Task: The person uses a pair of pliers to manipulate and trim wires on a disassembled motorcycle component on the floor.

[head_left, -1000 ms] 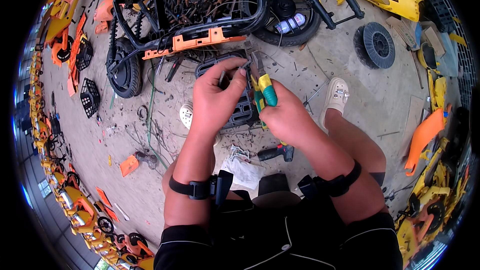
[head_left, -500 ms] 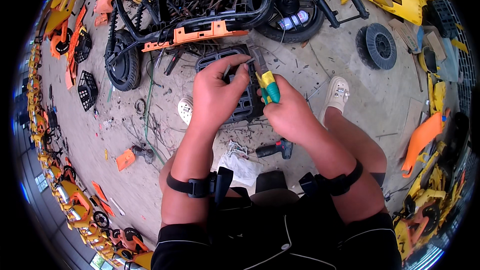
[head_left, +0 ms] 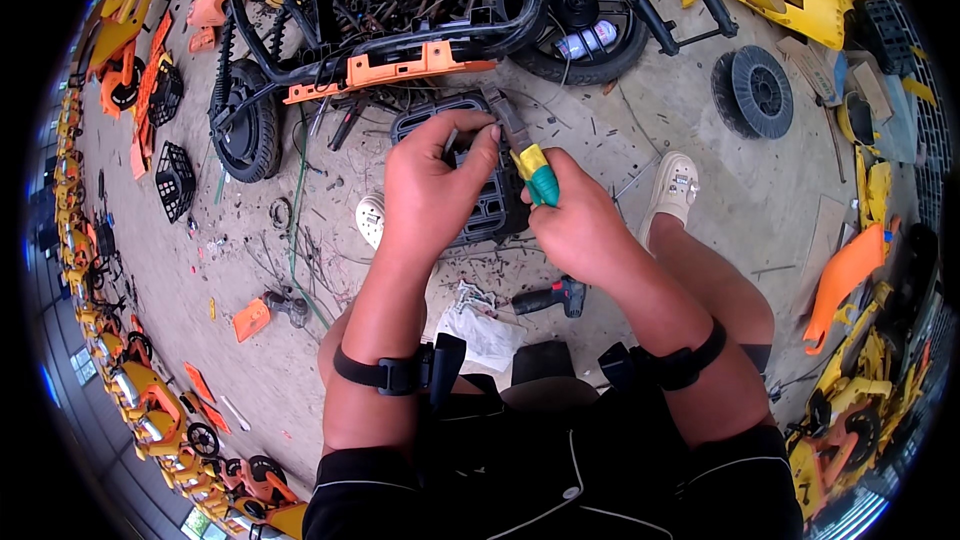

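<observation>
My right hand (head_left: pixel 570 215) is closed round the yellow and green handles of a pair of pliers (head_left: pixel 533 165). Their dark metal jaws point away from me, toward the fingertips of my left hand (head_left: pixel 435 175). Thumb and index finger of that hand are pinched together right beside the jaws, and what they hold is too small and hidden to name. Beneath both hands lies a black plastic crate (head_left: pixel 490 210), partly covered by my left hand.
Just beyond stands a black scooter frame (head_left: pixel 420 45) with an orange strip and wheels. Nearer me lie a cordless drill (head_left: pixel 552 298) and a white cloth or bag (head_left: pixel 480 332). A grey spool (head_left: pixel 762 92) is at the right; yellow and orange body parts line both sides.
The pliers' head has shifted slightly left and tilted more, close to my left fingertips. Both hands otherwise stay almost in place.
</observation>
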`<state>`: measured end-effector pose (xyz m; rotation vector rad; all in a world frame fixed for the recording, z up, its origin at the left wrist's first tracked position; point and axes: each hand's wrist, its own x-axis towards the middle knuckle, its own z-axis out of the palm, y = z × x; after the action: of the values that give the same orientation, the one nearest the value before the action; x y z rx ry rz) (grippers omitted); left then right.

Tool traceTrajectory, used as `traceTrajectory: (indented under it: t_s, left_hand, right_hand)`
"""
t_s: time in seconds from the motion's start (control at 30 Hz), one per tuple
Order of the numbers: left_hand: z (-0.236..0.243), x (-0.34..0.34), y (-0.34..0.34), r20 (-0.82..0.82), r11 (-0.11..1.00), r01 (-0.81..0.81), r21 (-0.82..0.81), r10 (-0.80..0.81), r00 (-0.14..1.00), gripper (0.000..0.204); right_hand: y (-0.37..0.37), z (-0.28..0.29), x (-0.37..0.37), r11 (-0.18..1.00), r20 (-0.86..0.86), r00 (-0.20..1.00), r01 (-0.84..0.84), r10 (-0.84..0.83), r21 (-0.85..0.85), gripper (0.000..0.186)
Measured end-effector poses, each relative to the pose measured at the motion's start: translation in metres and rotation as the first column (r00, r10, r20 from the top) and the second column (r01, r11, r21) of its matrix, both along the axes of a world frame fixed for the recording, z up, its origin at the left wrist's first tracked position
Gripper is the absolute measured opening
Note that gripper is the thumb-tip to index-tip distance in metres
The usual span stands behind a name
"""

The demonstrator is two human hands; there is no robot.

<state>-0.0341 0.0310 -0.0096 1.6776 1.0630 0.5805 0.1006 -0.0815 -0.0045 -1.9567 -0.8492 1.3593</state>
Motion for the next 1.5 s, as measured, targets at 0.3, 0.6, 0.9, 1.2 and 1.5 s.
traceTrajectory:
  t_s: [0.3,0.6,0.9,1.2,1.5]
  left_hand:
    - [0.004,0.002,0.0,0.023,0.998,-0.015,-0.053,0.016,1.0,0.012]
    - [0.005,0.003,0.001,0.015,0.998,-0.034,-0.054,0.035,0.999,0.013]
    - [0.0,0.002,0.001,0.004,1.0,-0.019,-0.014,0.019,1.0,0.011]
    - [-0.003,-0.001,0.0,-0.026,1.0,-0.021,-0.02,0.02,0.999,0.01]
    - [-0.004,0.0,-0.004,-0.066,0.999,-0.039,-0.036,0.036,0.997,0.009]
  right_hand:
    - [0.002,0.003,0.003,0.998,-0.13,0.99,0.057,-0.055,0.013,0.045]
    - [-0.001,0.001,0.004,0.999,-0.078,0.997,0.01,-0.008,0.036,0.049]
    - [-0.002,-0.003,0.003,0.998,-0.002,0.999,-0.033,0.033,0.051,0.047]
    - [-0.005,-0.007,-0.001,0.995,0.0,0.995,-0.1,0.1,0.024,0.046]
    - [-0.007,-0.004,-0.001,0.991,0.101,0.987,-0.132,0.128,0.028,0.046]
